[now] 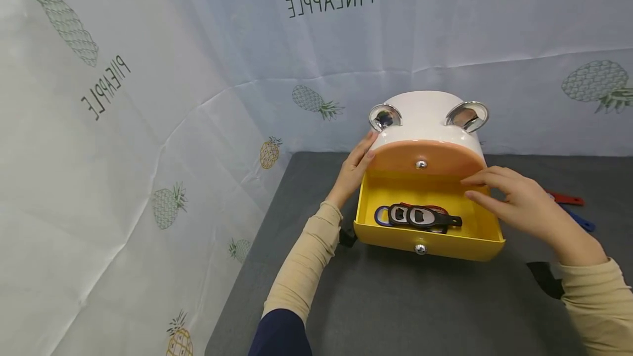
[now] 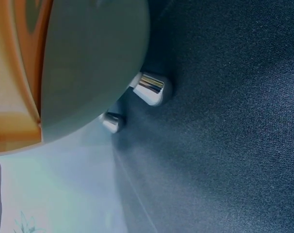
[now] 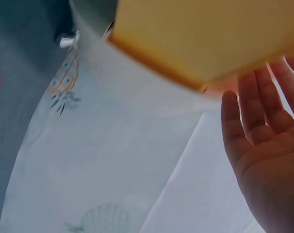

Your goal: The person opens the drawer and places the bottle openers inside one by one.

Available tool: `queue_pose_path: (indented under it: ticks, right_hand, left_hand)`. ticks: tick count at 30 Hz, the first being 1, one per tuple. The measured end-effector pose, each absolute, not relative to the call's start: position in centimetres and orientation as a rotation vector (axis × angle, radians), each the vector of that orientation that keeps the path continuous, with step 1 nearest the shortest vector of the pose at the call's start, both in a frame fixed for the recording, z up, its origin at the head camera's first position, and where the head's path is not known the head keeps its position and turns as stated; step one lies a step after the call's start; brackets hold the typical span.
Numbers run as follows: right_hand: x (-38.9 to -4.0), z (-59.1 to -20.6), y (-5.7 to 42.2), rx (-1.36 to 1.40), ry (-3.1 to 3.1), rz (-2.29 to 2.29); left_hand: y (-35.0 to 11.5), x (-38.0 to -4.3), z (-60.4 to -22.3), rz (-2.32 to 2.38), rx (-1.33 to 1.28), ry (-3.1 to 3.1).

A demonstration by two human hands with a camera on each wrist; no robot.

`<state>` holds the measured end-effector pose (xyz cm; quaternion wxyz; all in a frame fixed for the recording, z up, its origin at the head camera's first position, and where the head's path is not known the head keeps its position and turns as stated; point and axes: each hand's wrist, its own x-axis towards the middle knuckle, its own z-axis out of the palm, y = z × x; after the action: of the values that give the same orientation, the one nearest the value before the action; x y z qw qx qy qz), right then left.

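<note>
A white storage box [image 1: 420, 114] with two silver ears stands on the table. Its upper orange drawer [image 1: 395, 156] is closed, while the yellow drawer [image 1: 383, 237] below is pulled out. Several bottle openers [image 1: 449, 220] lie in the yellow drawer, black ones on top, with red and blue edges showing beneath. My left hand [image 1: 352, 169] rests its straight fingers against the box's left side; only a fingertip edge shows in the left wrist view. My right hand [image 1: 524, 205] holds nothing, its fingers loosely extended over the yellow drawer's right edge. Its palm also shows in the right wrist view.
Beyond my right hand, a red handle [image 1: 568, 200] and a blue handle [image 1: 583, 224] lie on the grey table [image 1: 395, 312], partly hidden. A pineapple-print cloth [image 1: 222, 125] hangs behind and to the left. Short silver feet [image 2: 152, 90] hold the box off the table.
</note>
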<state>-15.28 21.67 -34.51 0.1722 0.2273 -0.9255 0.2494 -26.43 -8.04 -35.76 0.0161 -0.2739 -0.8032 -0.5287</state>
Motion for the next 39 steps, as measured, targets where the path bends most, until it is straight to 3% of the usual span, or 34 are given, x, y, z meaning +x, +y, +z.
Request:
queue_pose_path:
  ticks: [13,29,39]
  right_hand:
    - [-14.9,-35.7,26.6,0.238,-2.668,0.883]
    - [-16.9,-42.0,30.8,0.148,-2.889,0.844]
    - [-17.6,-43.5,31.9,0.183,-3.011,0.843]
  left_hand:
    - [-8.0,-26.3,-35.7,-1.64,-0.888,-2.471]
    - [-7.9,-26.2,-35.9,-1.637,-0.889,-2.462]
    - [-7.9,-26.3,-36.0,-1.658,-0.866,-2.472]
